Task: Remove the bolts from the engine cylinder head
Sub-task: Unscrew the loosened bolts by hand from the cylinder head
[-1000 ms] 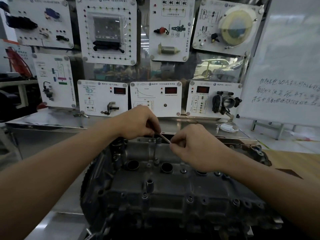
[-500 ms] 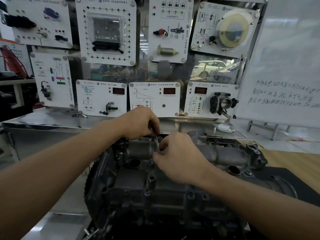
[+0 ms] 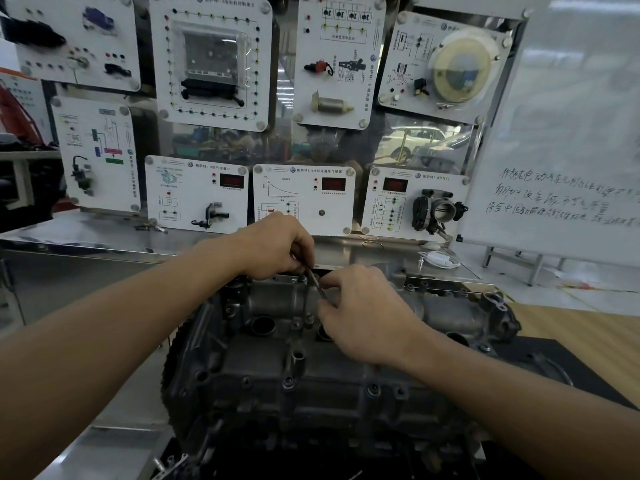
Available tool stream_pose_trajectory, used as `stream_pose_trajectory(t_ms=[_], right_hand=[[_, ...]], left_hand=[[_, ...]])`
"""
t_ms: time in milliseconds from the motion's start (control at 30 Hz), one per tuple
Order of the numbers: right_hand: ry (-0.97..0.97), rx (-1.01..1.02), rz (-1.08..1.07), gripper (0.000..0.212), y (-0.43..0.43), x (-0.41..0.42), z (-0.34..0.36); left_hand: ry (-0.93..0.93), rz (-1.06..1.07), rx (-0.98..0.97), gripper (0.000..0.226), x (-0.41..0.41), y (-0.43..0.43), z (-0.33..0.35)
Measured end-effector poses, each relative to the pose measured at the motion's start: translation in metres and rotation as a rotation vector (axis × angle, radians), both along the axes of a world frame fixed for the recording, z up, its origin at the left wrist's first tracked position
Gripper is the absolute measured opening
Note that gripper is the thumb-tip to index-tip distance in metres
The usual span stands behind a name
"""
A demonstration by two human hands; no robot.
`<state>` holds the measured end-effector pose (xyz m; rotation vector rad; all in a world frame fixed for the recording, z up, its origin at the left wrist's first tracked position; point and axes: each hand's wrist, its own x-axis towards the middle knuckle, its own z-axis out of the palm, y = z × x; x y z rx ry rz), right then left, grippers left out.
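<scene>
A grey metal engine cylinder head (image 3: 311,368) fills the lower middle of the head view, with round bores and several bolt heads along its top. A long thin bolt (image 3: 317,284) slants over the head's far edge. My left hand (image 3: 277,245) grips its upper end with curled fingers. My right hand (image 3: 363,313) pinches its lower part between thumb and fingers, just above the casting. Both hands meet over the far left part of the head, and the bolt's tips are hidden by my fingers.
A steel bench (image 3: 86,237) runs behind the engine, backed by white training panels (image 3: 301,199) with sensors. A whiteboard (image 3: 561,133) with writing stands at the right. A white cable (image 3: 438,259) lies on the bench. A wooden surface (image 3: 588,323) is at the right.
My right hand has moved left and down, closer to my left hand. The bolt has swung from a flat slant to a steeper one over the head's far edge.
</scene>
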<state>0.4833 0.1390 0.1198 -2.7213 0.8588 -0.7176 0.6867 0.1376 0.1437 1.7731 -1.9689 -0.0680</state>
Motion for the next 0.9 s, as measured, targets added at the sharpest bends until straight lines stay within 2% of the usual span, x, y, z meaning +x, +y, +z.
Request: stream_pose_trajectory(t_ms=[167, 267, 433, 600, 800, 900], right_hand=[[0.102, -0.073, -0.073, 0.013, -0.015, -0.014, 0.003], [0.162, -0.121, -0.111, 0.022, -0.023, -0.022, 0.008], [0.185, -0.286, -0.107, 0.02, -0.024, -0.013, -0.005], [0.193, -0.394, -0.127, 0.008, -0.023, 0.006, -0.019], [0.212, -0.402, -0.08, 0.036, -0.024, 0.014, -0.018], [0.201, -0.398, -0.085, 0.033, -0.024, 0.023, -0.019]], left_hand=[[-0.037, 0.008, 0.007, 0.022, -0.002, 0.0, -0.001], [-0.04, 0.007, 0.013, 0.022, -0.002, 0.0, -0.002], [-0.08, 0.017, 0.007, 0.022, -0.001, -0.002, -0.004], [-0.251, 0.022, 0.007, 0.028, -0.004, -0.003, -0.009], [-0.508, 0.079, 0.055, 0.027, -0.008, 0.003, -0.01], [-0.697, 0.15, 0.035, 0.02, -0.011, 0.007, -0.014]])
